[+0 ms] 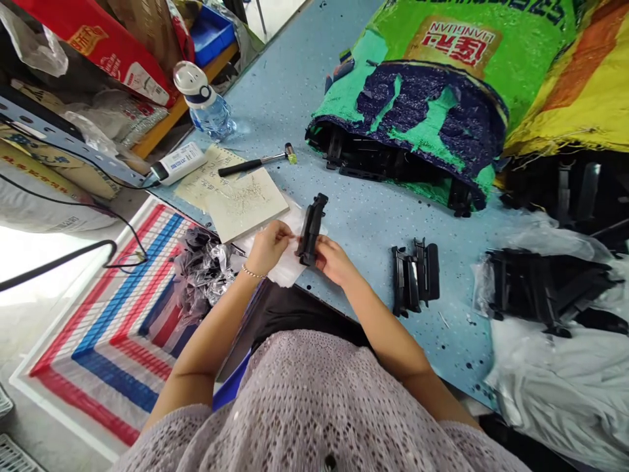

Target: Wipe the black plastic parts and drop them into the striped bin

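Note:
My right hand point(335, 259) grips a long black plastic part point(310, 231), held upright near the table's front edge. Just left of that part, my left hand point(269, 248) is closed in a pinch; what its fingertips hold, if anything, is too small to make out. Thin clear plastic bags point(285, 270) lie under and between both hands. To the right, several similar black plastic parts point(415, 278) rest together on the blue speckled table point(363, 223).
A notepad point(246, 204), a small hammer point(253, 162), a white tube point(179, 162) and a water bottle point(211, 115) lie at the left. A green sack point(432, 98) spills black parts. Crumpled plastic point(204, 272) fills a striped bin point(103, 357). More parts point(545, 285) sit right.

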Demonstrator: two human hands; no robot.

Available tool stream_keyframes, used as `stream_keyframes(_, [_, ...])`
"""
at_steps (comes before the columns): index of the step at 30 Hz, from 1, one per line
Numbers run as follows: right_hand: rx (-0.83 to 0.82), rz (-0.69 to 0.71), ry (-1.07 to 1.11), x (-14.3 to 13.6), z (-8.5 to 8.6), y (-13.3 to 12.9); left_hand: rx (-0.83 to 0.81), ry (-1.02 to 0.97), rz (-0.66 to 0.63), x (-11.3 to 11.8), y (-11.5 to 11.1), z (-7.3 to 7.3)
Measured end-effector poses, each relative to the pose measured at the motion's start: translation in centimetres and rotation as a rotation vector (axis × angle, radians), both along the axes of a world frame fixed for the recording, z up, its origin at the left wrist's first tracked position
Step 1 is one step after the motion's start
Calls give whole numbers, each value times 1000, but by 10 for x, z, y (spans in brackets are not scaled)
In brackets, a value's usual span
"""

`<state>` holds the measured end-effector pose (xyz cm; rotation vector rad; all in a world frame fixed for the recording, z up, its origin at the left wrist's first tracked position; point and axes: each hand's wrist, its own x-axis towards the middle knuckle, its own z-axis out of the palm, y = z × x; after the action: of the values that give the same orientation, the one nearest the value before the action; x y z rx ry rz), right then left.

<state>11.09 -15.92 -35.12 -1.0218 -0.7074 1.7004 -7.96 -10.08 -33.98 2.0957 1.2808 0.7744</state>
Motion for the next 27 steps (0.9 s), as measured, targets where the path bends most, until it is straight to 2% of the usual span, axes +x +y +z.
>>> stream_keyframes(2, [-9,-98,-28,0,-10,-1,159,86,-73,-7,-2,3])
stream_keyframes(4, [18,-98,-21,10,-14,-16,241,174,-114,-12,0,4])
stream_keyframes(6, [7,79,38,23,-13,-36,251,174,-106,-14,4,3])
stream_keyframes(8, [-87,282,136,30,-12,-53,258,113,-101,-14,5,1])
stream_keyframes(10, [-183,360,225,26,-15,-58,284,57,-113,-12,0,2])
stream_keyframes(14, [-202,255,250,2,-26,-43,350,9,-248,-10,-35,4])
stream_keyframes(18, [-97,93,114,-8,-22,-36,341,-105,-416,-8,-70,2])
stream_keyframes(21, [4,-9,-52,0,-14,-47,335,-146,-448,-8,-76,-2])
stream_keyframes(25, [-31,-17,55,10,-14,-62,461,-155,-437,2,-77,-5])
stream_keyframes(27, [-19,-64,46,12,-16,-65,495,-167,-505,12,-82,-2])
